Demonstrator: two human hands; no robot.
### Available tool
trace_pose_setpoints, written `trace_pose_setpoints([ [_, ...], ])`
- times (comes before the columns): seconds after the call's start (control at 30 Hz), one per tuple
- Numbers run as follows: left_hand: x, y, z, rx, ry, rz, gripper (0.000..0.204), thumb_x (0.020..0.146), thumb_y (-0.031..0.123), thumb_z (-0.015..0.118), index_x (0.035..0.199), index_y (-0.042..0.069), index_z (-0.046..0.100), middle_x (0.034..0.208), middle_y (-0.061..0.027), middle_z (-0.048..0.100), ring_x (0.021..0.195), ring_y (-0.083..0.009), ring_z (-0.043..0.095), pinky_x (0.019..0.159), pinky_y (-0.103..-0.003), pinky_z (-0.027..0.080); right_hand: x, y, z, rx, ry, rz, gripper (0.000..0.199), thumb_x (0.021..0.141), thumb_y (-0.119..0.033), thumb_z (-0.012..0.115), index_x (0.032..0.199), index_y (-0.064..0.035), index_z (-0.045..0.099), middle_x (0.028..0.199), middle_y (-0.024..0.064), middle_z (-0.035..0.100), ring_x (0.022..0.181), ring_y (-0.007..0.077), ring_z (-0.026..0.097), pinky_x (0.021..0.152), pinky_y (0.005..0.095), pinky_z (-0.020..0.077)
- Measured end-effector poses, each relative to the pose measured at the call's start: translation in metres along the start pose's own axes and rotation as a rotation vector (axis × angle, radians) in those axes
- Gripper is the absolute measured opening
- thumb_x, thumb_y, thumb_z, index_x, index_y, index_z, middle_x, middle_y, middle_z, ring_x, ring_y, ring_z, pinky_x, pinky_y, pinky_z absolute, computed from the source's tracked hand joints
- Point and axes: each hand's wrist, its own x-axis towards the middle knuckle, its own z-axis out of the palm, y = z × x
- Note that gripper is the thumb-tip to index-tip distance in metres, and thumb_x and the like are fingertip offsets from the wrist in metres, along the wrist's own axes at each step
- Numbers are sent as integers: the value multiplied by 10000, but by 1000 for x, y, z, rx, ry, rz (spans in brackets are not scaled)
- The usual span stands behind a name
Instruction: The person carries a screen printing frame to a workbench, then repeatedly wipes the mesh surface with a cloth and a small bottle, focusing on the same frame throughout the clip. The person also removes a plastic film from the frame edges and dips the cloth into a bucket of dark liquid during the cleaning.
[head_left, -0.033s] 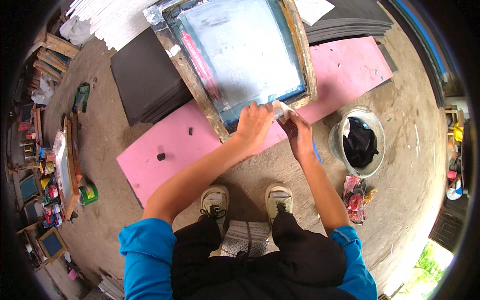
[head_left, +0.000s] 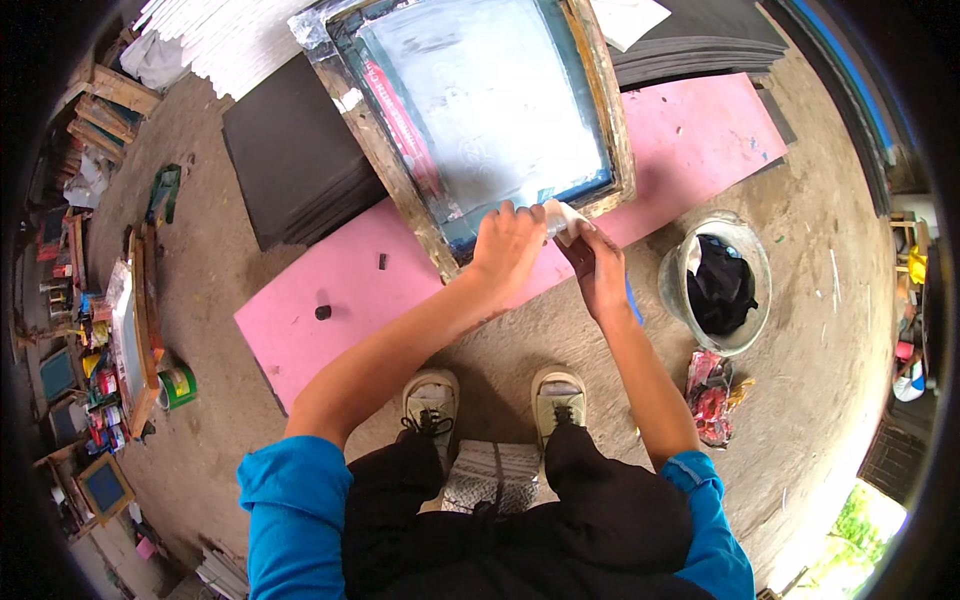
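A wood-framed printing screen (head_left: pixel 628 150) with a whitish mesh stands tilted in front of me, blue along its mesh borders. My left hand (head_left: pixel 508 245) is closed at the screen's near edge, its fingers curled beside one end of a crumpled whitish strip (head_left: pixel 566 218), which looks like tape or cloth. My right hand (head_left: pixel 598 272) pinches the other end of this strip, just off the near right corner of the frame. A blue edge (head_left: pixel 633 300) of something shows behind the right hand; the rest is hidden.
Under the screen lies a pink board (head_left: pixel 300 290) with a small black cap-like piece (head_left: pixel 322 312). Right of it stands a bucket (head_left: pixel 672 290) holding black cloth, a red plastic bag (head_left: pixel 708 405) nearby. Black sheets (head_left: pixel 290 150) are stacked at left; a green can (head_left: pixel 178 387) stands farther left.
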Motion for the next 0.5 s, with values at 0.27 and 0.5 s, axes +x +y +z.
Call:
trace_pose_setpoints([
  [0.27,-35,-57,-2,-839,344,-298,323,738,188,748,986,63,582,898,-100,602,869,-262,593,744,-340,461,17,6,35,187,-71,248,424,855,-107,596,1149,158,444,1161,216,509,1095,285,527,1015,364,438],
  [0.5,-111,-108,18,-895,404,-566,294,745,85,728,991,66,568,968,-74,565,894,-230,555,785,-327,443,21,37,64,180,-147,386,448,873,-147,601,1160,144,417,1158,193,493,1097,273,523,1023,364,444],
])
